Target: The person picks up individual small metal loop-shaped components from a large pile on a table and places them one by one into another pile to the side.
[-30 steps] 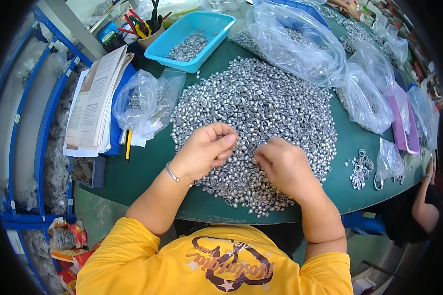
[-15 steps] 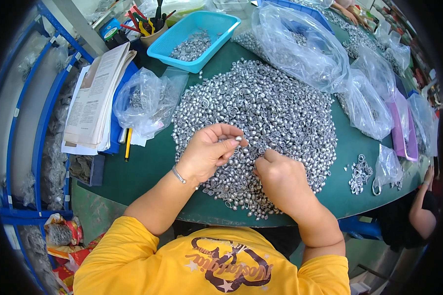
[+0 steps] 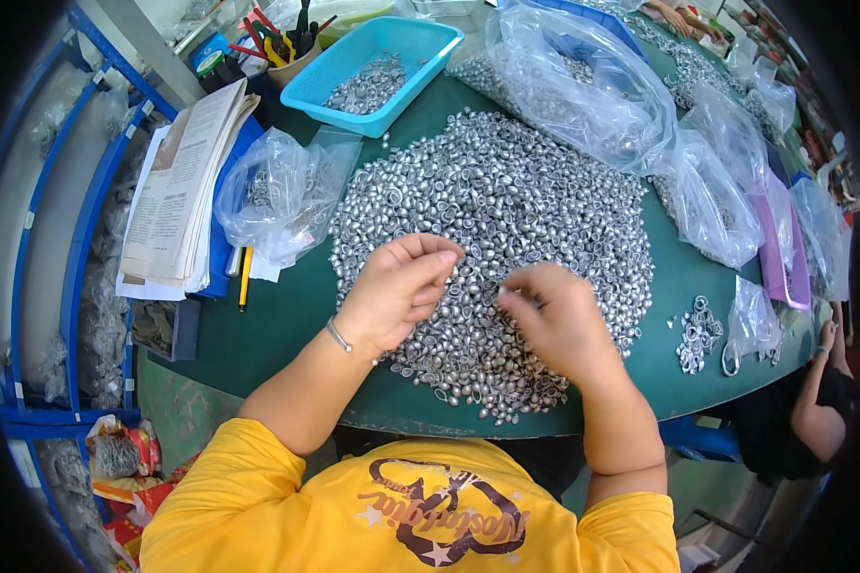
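A broad heap of small silver metal pieces (image 3: 545, 205), some rounded and some like hollow rings, covers the middle of the green table. Over its near left part, my left hand (image 3: 401, 294) is closed, thumb and forefinger tips pressed together; whatever they pinch is too small or hidden to make out. My right hand (image 3: 556, 320) hovers above the near right part of the heap, its fingers bent and smeared by motion. A silver bangle (image 3: 338, 334) circles my left wrist.
A blue plastic basket (image 3: 301, 91) holding metal pieces stands beyond the heap. Clear bags (image 3: 588, 91) of pieces lie at the back and right. Papers (image 3: 177, 196) and a shelf rack (image 3: 53, 239) are at left. A co-worker's arm (image 3: 812, 387) shows at far right.
A small silver piece seen at my left fingertips is now out of sight. My right hand has lifted a little and its fingers have loosened from a tight curl. The view has shifted slightly.
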{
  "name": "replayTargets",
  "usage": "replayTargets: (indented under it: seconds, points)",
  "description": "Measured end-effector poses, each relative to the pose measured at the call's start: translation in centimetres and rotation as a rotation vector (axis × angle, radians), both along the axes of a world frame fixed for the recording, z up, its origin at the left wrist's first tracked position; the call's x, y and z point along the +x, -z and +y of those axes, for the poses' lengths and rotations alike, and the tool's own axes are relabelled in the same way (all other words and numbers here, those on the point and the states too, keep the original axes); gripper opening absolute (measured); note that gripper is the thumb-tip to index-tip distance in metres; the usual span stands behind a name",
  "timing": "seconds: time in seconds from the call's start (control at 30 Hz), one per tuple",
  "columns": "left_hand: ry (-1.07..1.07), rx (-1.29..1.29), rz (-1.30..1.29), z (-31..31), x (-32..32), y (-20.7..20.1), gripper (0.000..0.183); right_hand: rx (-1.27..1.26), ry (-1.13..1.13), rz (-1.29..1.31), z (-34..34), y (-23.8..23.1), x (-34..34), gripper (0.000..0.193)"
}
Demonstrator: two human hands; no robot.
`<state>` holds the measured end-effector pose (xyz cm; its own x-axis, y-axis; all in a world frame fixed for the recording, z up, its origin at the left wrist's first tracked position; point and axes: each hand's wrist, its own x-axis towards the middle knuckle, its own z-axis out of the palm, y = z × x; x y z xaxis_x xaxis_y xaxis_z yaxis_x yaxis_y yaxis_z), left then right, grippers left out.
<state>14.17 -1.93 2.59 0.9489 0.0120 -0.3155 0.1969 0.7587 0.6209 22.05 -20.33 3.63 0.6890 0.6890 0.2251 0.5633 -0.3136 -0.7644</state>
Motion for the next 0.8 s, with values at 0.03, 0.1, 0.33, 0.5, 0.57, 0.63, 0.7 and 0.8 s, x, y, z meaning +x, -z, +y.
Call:
replayTargets:
  seconds: [0.03, 0.1, 0.33, 0.5, 0.57, 0.63, 0.7, 0.8]
  points:
    - [-0.037, 0.55, -0.104, -0.4, 0.0, -0.1, 0.012, 0.122, 0.032, 0.248, 0.1, 0.0, 0.5, 0.011]
    - [-0.071, 1.098, -0.208, -0.9, -0.3, -0.4, 0.012, 0.289, 0.025, 0.998, -0.4, -1.2, 1.6, 0.013]
    - [0.118, 1.738, -0.357, -1.6, -1.0, 0.2, 0.008, 0.578, -0.082, 1.591, -0.2, -0.1, 2.5, 0.013]
    - [0.031, 1.188, -0.216, -1.8, -0.5, 0.4, 0.009, 0.653, -0.127, 1.699, -0.3, 0.3, 2.7, 0.014]
    - [0.185, 0.182, 0.053, -1.2, -0.8, -0.2, 0.009, 0.653, -0.147, 1.685, -0.3, 0.3, 2.7, 0.013]
    - [0.202, 0.047, 0.072, -1.3, -0.6, 0.1, 0.01, 0.65, -0.174, 1.661, -0.1, 0.4, 2.6, 0.012]
    - [0.223, -0.087, 0.087, -1.2, -0.5, 0.3, 0.01, 0.654, -0.155, 1.654, -0.1, 0.3, 2.5, 0.011]
    - [0.264, -0.182, 0.077, -1.2, -0.5, 0.3, 0.016, 0.698, -0.166, 1.626, -0.4, 0.6, 2.6, 0.015]
